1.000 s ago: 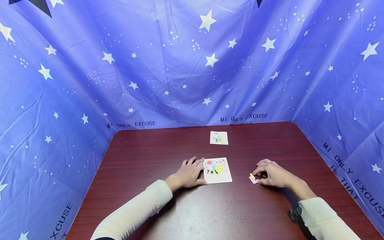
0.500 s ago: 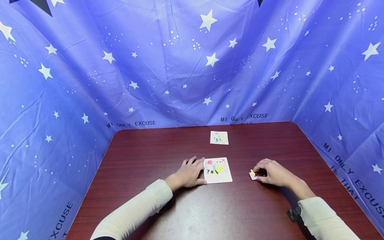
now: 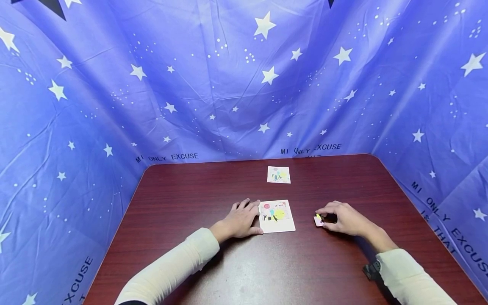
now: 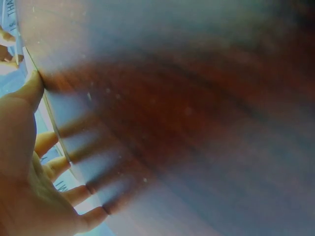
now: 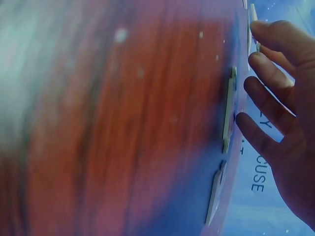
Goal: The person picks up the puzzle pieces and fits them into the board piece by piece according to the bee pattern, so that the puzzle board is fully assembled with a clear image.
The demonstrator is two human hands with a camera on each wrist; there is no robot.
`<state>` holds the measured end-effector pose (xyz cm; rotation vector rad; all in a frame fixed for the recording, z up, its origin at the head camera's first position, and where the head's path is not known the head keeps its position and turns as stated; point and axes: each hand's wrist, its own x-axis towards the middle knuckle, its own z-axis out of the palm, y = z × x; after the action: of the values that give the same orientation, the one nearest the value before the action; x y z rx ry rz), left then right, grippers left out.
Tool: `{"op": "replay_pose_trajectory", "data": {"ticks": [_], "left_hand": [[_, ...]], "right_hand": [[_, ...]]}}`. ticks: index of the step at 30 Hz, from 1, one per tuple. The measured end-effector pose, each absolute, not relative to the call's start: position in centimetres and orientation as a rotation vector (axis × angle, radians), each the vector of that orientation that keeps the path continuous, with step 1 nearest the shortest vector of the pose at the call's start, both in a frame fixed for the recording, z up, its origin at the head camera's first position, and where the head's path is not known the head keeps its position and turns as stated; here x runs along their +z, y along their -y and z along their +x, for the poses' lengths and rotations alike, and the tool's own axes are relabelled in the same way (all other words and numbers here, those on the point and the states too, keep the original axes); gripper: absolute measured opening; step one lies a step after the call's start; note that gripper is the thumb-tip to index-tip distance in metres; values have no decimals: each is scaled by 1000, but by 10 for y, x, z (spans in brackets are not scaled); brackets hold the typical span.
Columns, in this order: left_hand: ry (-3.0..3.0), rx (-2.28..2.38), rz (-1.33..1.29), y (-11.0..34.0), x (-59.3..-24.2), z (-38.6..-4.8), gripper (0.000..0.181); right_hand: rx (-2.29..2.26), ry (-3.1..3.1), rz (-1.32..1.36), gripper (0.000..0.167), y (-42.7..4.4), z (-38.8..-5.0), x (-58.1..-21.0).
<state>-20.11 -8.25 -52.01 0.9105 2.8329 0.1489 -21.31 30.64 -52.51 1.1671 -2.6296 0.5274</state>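
Note:
A white square board (image 3: 277, 226) with a picture of a yellow round shape, a pink circle and black shapes lies mid-table. My left hand (image 3: 238, 220) rests at its left edge with fingers spread, thumb at the lower corner; the left wrist view shows the left hand (image 4: 29, 162) touching the board's edge. To the right of the board, my right hand (image 3: 348, 219) pinches a small pink piece with yellow on it (image 3: 318, 221) between thumb and forefinger. In the right wrist view the right hand (image 5: 290, 93) has its other fingers apart, beside a flat piece (image 5: 229, 110).
A smaller card (image 3: 278, 175) with a similar picture lies behind the board. Another flat piece (image 5: 215, 194) shows in the right wrist view. Star-patterned blue cloth (image 3: 213, 84) hangs around the dark red table (image 3: 183, 186).
The right hand has moved slightly left, the pink piece with it. The left hand and the board have stayed in place.

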Motion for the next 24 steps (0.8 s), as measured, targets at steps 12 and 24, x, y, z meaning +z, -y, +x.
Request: {"op": "replay_pose_trajectory", "data": {"ticks": [12,24], "left_hand": [[-2832,152,917,82,-519,-199,56],[-2835,163,920,83,-518,-200,55]], "right_hand": [[607,2612,1205,35,-276,-217,-526],[634,2681,1233,34,-236,-220,-518]]}}
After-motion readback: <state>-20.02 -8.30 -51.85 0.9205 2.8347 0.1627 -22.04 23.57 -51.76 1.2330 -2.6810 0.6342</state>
